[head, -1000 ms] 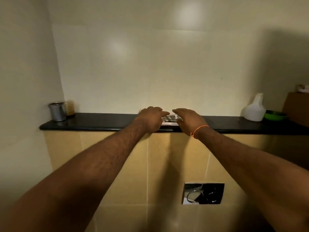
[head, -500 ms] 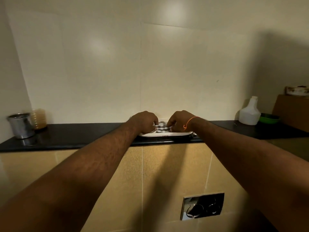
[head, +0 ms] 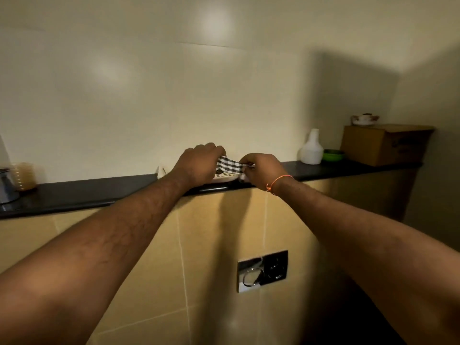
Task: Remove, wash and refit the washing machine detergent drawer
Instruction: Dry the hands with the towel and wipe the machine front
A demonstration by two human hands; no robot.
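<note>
Both my hands reach out to a black stone ledge [head: 82, 192] on a tiled wall. My left hand [head: 199, 163] and my right hand [head: 261, 168] each pinch an end of a black-and-white checked cloth [head: 229, 163], stretched between them. Just under the cloth lies a white plastic piece with a grid of small holes [head: 224, 176], resting on the ledge and mostly hidden by my hands. I cannot tell whether it is the detergent drawer. No washing machine is in sight.
A white spray bottle [head: 311, 148], a green bowl [head: 333, 155] and a cardboard box [head: 383, 144] with a small dish on top stand at the ledge's right end. A steel cup [head: 6, 186] and a plastic cup [head: 23, 175] stand at the left. A chrome flush plate [head: 262, 270] sits on the wall below.
My hands have lifted slightly off the white piece and pulled apart, drawing the checked cloth out between them. The camera has swung to the right.
</note>
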